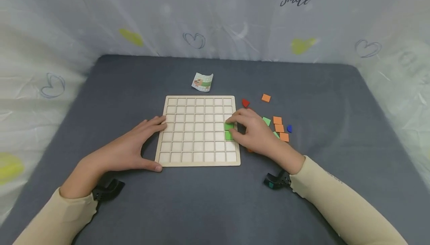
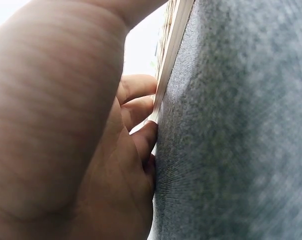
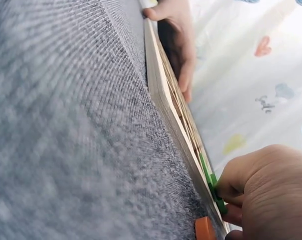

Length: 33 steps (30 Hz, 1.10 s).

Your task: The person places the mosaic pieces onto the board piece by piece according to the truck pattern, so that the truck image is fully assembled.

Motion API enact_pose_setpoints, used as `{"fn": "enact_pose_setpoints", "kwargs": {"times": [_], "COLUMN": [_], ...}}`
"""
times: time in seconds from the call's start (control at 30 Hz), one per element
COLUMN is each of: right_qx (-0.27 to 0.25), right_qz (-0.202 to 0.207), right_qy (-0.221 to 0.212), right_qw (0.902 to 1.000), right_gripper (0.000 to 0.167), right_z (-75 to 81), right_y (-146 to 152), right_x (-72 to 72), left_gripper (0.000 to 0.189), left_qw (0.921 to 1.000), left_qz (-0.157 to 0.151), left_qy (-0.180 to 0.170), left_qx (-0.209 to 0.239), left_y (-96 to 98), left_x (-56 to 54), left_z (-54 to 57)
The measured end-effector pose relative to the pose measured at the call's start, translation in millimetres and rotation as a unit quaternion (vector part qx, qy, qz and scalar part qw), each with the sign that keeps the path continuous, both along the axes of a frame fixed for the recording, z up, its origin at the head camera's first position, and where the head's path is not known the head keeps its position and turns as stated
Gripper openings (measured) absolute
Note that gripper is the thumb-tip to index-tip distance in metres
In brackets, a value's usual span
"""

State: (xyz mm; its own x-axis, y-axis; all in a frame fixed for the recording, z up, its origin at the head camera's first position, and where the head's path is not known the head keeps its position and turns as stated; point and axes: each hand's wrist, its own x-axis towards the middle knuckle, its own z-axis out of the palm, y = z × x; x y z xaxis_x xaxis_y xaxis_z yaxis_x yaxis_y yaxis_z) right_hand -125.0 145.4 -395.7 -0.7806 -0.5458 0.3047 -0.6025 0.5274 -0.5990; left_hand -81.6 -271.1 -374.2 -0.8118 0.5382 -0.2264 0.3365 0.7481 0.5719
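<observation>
A pale wooden grid board (image 1: 200, 164) lies flat on the table, its square cells edged by thin ridges. My left hand (image 1: 134, 146) spreads along the board's left side, fingertips on the edge and thumb by the near corner. Over the right column, my right hand (image 1: 255, 131) pinches a green square tile (image 1: 228, 126) between thumb and fingers. Directly below it, another green square tile (image 1: 229, 136) sits in a cell. In the right wrist view, the green tile (image 3: 214, 181) at the fingertips is partly hidden by my right hand (image 3: 273, 190).
Right of the board lie several orange square tiles (image 1: 279, 128), some green tiles (image 1: 267, 121), a red piece (image 1: 245, 103) and a blue piece (image 1: 289, 128). One orange tile (image 1: 266, 98) lies farther back. A small picture card (image 1: 202, 82) rests behind the board.
</observation>
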Motion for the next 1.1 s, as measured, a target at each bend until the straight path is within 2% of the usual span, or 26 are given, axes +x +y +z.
{"fn": "enact_pose_setpoints", "kwargs": {"times": [0.33, 0.83, 1.1], "right_qx": [-0.003, -0.011, 0.022], "right_qz": [-0.002, -0.019, -0.046], "right_qy": [-0.002, 0.04, 0.036], "right_qw": [1.0, 0.999, 0.998], "right_gripper": [0.022, 0.021, 0.023], "right_z": [-4.5, -2.9, 9.2], "right_y": [1.6, 4.8, 16.9], "right_x": [4.3, 3.9, 4.4], "left_gripper": [0.129, 0.129, 0.129], "left_qw": [1.0, 1.0, 1.0], "left_qz": [-0.001, -0.005, -0.006], "left_qy": [-0.003, 0.0, -0.002], "left_qx": [-0.005, -0.001, 0.002], "left_y": [0.5, 1.0, 0.5], "left_x": [1.2, -3.1, -2.4], "left_z": [0.5, -2.6, -0.8]}}
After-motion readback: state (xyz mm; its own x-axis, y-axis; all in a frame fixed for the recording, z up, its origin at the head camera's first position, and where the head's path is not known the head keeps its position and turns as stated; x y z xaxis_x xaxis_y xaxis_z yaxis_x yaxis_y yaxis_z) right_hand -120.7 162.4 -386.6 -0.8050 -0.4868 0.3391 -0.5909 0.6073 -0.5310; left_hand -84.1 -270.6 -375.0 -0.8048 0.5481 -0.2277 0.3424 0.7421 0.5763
